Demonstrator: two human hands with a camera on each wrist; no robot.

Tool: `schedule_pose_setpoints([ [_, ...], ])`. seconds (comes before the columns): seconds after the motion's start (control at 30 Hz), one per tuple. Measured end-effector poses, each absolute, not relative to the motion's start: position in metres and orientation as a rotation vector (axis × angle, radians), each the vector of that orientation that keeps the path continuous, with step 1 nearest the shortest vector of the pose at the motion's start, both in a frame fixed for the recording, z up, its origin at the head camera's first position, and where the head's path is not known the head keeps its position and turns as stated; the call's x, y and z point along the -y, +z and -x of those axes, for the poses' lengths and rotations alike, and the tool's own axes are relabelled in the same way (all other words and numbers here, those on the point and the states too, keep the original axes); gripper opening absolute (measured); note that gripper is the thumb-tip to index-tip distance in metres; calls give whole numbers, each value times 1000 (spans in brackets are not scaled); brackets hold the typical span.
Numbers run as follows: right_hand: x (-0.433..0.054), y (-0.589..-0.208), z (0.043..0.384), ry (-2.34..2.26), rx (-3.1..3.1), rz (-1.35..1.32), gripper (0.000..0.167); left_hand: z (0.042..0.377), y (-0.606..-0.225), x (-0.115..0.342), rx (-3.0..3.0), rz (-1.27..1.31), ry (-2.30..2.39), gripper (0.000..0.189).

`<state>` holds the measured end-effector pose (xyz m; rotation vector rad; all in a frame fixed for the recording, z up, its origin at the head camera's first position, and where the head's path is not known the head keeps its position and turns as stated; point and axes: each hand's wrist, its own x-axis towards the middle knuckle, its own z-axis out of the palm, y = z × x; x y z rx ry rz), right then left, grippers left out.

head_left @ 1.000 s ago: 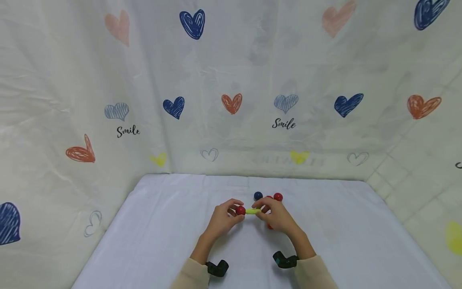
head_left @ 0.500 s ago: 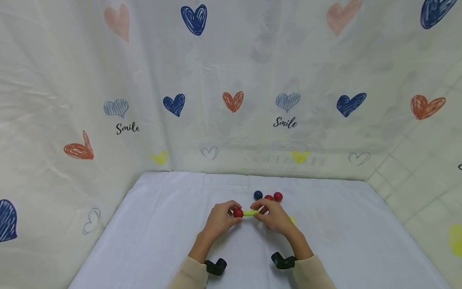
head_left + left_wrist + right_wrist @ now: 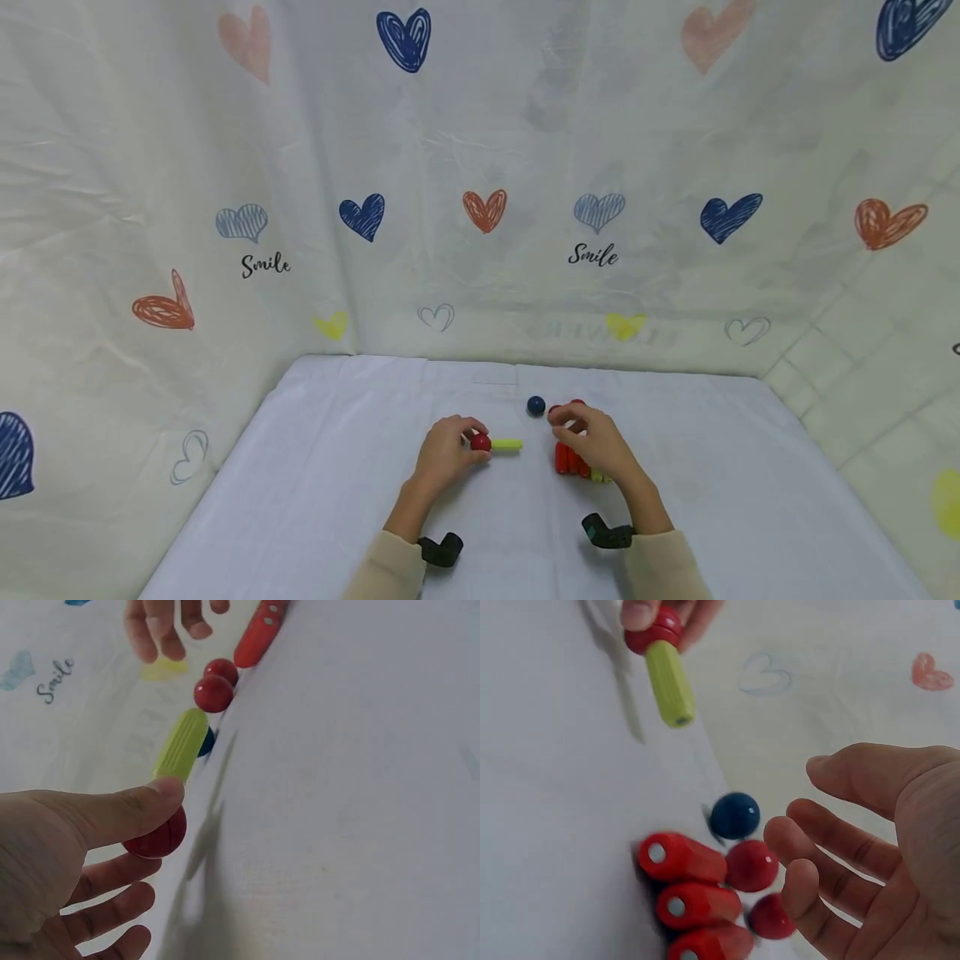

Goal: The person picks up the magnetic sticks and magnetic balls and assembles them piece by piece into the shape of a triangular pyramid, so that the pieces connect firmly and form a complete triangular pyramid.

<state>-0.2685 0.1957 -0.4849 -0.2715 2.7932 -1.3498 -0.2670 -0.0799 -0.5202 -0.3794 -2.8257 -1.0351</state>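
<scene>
In the head view my left hand (image 3: 441, 457) pinches a glossy red ball (image 3: 481, 442) between thumb and fingers. A ribbed yellow-green rod (image 3: 669, 682) is joined to that ball and points right, its far end free. Both are held above the white cloth, with a shadow below. My right hand (image 3: 606, 443) holds nothing; its fingers are loosely bent, over the loose pieces. Close to its fingertips in the right wrist view lie two red balls (image 3: 751, 865) and a dark blue ball (image 3: 735, 816).
Several red rods (image 3: 697, 906) with silvery round ends lie side by side near the red balls. Beside them, partly under my right hand, are yellow-green rods (image 3: 599, 476). A cloth with printed hearts (image 3: 484, 211) hangs behind the white-covered table (image 3: 360, 433).
My right hand has let go of the yellow-green rod and moved right, uncovering the red rods. My left hand has shifted slightly left with the ball and the rod.
</scene>
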Motion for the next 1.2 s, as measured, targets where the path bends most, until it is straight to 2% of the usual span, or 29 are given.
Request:
schedule_pose_setpoints([
  [0.3,-225,-487,275,-1360,-2805,124,31,268,-524,88,2841,375,-1084,31],
  [0.7,-239,-487,282,-1340,-2780,-8,40,266,-521,93,2817,327,-1197,30],
  [1.03,-256,-486,313,-1229,-2675,245,41,268,-525,94,2814,317,-1232,31],
  [1.2,-260,-488,330,-1178,-2606,243,39,271,-528,94,2826,307,-1230,30],
])
